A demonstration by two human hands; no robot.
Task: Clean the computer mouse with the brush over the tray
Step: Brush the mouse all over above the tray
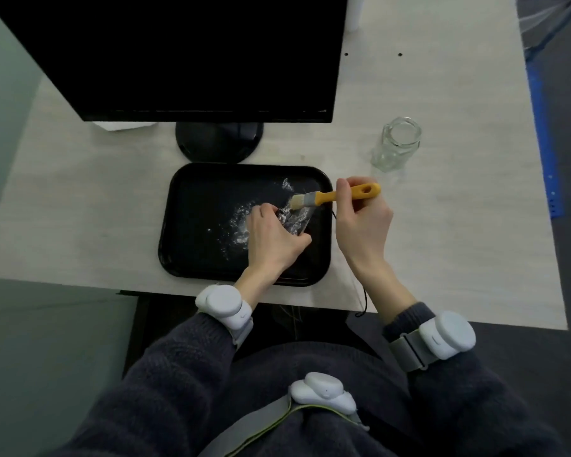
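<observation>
A black tray (192, 255) lies at the desk's front edge, with white powder scattered over its middle and back right. My left hand (271, 235) grips a dark computer mouse (295, 221) dusted with white powder, holding it over the tray's right half; the hand hides most of it. My right hand (360, 222) holds a yellow-handled brush (337, 196) by its handle. The pale bristles point left and touch the far end of the mouse.
A black monitor (185, 54) on a round stand (218, 143) rises just behind the tray. An empty glass jar (398, 143) stands to the back right. A thin black cord (365, 298) hangs over the desk's front edge. White paper (119, 126) peeks out under the monitor.
</observation>
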